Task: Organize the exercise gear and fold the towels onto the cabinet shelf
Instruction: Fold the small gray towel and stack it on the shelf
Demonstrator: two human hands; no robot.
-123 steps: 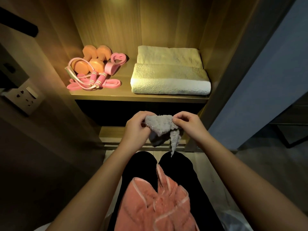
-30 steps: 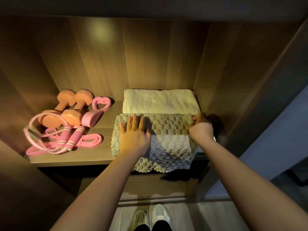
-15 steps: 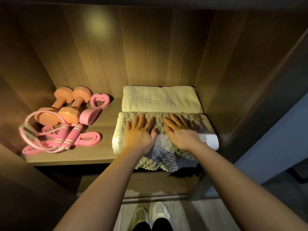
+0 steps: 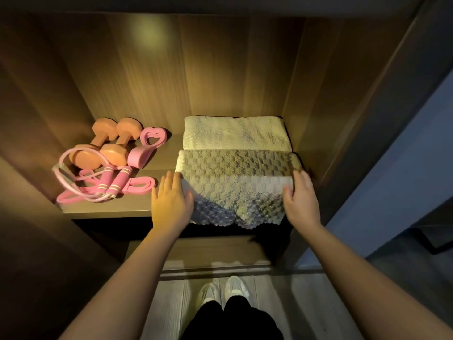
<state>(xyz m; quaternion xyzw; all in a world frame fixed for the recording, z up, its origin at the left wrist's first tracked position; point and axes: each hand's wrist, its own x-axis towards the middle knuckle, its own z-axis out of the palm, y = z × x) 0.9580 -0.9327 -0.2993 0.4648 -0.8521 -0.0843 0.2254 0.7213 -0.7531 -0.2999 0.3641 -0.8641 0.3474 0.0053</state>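
A grey waffle-textured towel [image 4: 236, 185] lies folded on top of a cream towel at the front right of the wooden cabinet shelf [image 4: 107, 207], its lower edge hanging over the shelf's front. Another folded cream towel [image 4: 235, 132] lies behind it. My left hand [image 4: 171, 202] rests flat against the grey towel's left side, fingers apart. My right hand [image 4: 300, 200] is pressed to its right side, fingers curled at the edge. On the left sit two orange dumbbells [image 4: 107, 141], a pink heart-shaped grip [image 4: 147, 147] and a pink skipping rope [image 4: 103, 185].
The cabinet's side walls close in on both sides of the shelf. A lower shelf [image 4: 215, 251] lies below. My white shoes [image 4: 223, 290] stand on the light floor in front of the cabinet. A dark opening lies to the right.
Both hands have slid off the top of the grey towel outward to its left and right sides. Earlier the grey towel was held in front of me, below the shelf.
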